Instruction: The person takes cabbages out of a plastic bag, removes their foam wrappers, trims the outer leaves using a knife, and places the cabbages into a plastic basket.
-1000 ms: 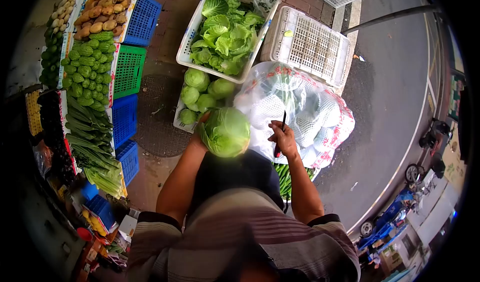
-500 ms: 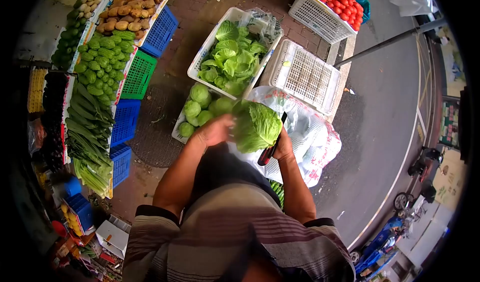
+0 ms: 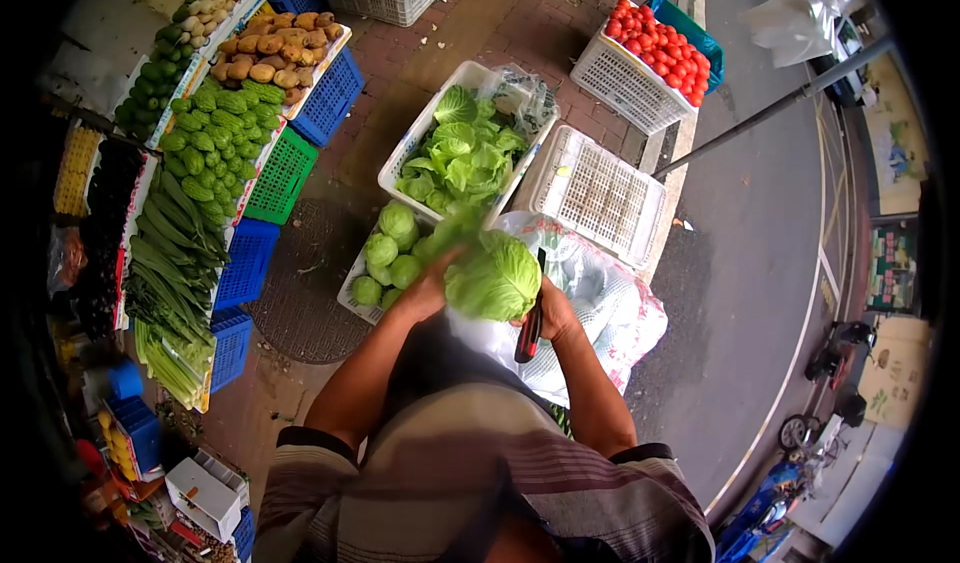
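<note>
A green cabbage (image 3: 494,276) is held up in front of my body. My right hand (image 3: 557,315) is closed round a knife (image 3: 530,333) with a black and red handle, its dark blade pointing up beside the cabbage; some of these fingers touch the cabbage's lower right. At the cabbage's left side is my left hand (image 3: 425,293), its fingers smeared by motion and closed on a blurred cabbage leaf (image 3: 462,225). Beyond it stand a crate of whole cabbages (image 3: 397,225) and a white crate (image 3: 392,171) of loose leaves (image 3: 470,153).
A plastic bag (image 3: 610,313) with white netting lies to the right, below an upturned white crate (image 3: 600,193). Tomatoes (image 3: 660,48) fill a crate farther off. A vegetable stall with bitter melons (image 3: 215,143) and potatoes (image 3: 275,48) runs along the left. A pole (image 3: 770,108) slants over the road.
The cabbage has turned and come slightly lower and left. My left hand has moved down a little, a blurred leaf now at its fingers. The knife stays in my right hand. The whole view has shifted.
</note>
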A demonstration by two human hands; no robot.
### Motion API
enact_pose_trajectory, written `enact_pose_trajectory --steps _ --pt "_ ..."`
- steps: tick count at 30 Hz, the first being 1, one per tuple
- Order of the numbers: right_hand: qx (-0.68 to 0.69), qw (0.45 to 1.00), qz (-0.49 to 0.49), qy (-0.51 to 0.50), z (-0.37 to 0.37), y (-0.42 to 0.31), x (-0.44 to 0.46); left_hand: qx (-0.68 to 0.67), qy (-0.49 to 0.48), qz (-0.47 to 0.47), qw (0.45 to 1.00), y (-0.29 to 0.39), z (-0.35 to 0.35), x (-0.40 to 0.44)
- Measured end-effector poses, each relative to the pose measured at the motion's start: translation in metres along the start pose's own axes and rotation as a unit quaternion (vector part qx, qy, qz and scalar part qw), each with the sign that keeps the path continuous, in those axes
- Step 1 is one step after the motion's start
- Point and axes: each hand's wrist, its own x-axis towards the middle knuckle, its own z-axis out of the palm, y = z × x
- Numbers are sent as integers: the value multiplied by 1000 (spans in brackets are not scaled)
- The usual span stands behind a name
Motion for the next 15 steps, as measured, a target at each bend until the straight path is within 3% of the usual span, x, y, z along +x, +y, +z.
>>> enact_pose_trajectory --steps 2,3,5,8,10,12,15 --pt "-28 999 13 20 7 1 -4 -143 -20 -60 988 -10 -4 -2" --pt "-31 999 20 15 6 5 -5 -271 -32 -105 956 -17 -4 -3" --pt "-66 997 30 30 10 8 -12 -346 -51 -143 926 -16 -3 -9" --pt "-137 986 43 88 21 7 -27 -216 -94 -122 964 -14 -5 -22" --pt "-200 972 48 112 13 10 -23 -323 -49 -201 923 -9 1 -30" --pt "-259 957 60 117 -2 16 -19 -252 -67 -170 950 1 11 -37" --pt "-291 947 77 110 -25 18 -7 -380 5 -223 898 -28 11 -33"
